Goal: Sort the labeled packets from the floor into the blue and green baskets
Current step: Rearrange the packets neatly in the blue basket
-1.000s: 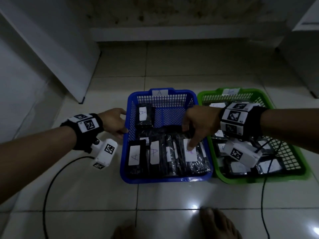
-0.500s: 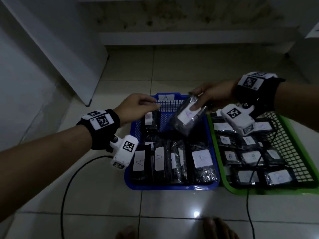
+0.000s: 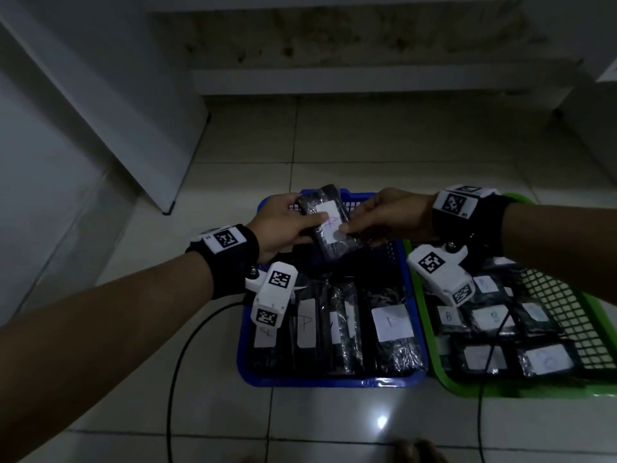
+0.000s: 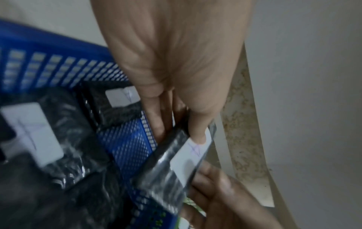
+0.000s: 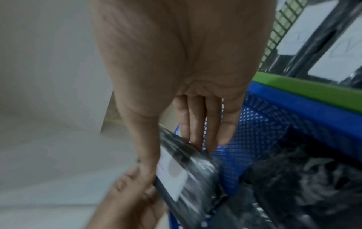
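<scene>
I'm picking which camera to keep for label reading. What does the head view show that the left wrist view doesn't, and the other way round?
Only the head view shows the green basket with its B-labelled packets, both wristbands, and the right hand whole.

Only the left wrist view shows the left hand's fingers under the held packet, with the thumb on its label.

Both show the held packet, gripped by both hands above the blue basket, and the A-labelled packets lying in that basket.
</scene>
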